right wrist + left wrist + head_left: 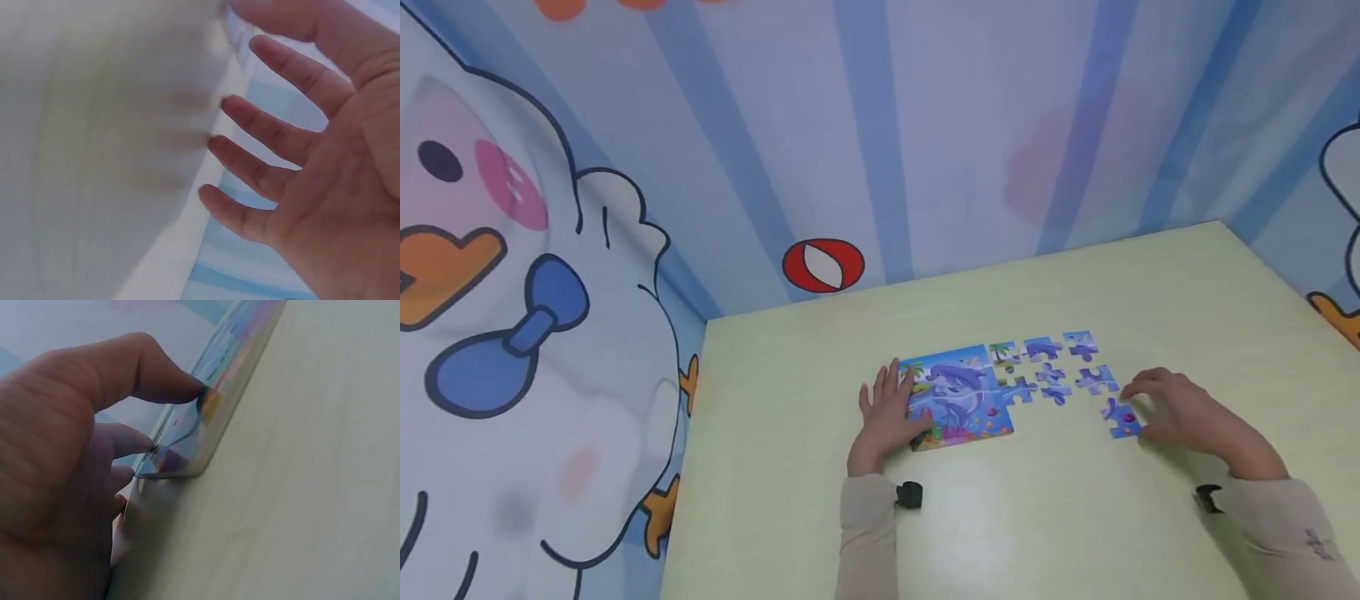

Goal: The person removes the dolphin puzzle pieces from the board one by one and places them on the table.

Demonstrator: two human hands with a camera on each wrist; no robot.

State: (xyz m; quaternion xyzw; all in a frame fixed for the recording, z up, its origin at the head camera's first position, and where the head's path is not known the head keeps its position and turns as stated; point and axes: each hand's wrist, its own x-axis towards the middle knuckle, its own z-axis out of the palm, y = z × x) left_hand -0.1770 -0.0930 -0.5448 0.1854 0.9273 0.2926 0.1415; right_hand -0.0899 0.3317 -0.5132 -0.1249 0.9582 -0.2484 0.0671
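My left hand (pixel 891 417) rests with spread fingers on the left part of a dolphin picture board (pixel 958 392) lying on the table. In the left wrist view, the thumb (pixel 165 378) touches the board's face and the other fingertips are by its edge. My right hand (pixel 1183 415) is at the right edge of a blue and purple jigsaw piece (pixel 1123 419), its thumb and index finger beside the piece. In the right wrist view the fingers (pixel 281 134) are spread and lightly bent; the jigsaw piece is barely visible there, so contact is hard to tell.
Several loose jigsaw pieces lie right of the board, among them a palm-tree piece (pixel 1002 353), a dolphin piece (pixel 1042 348) and a corner-side piece (pixel 1081 344). The pale table (pixel 775 467) meets a printed cloth wall (pixel 947 150) at the back.
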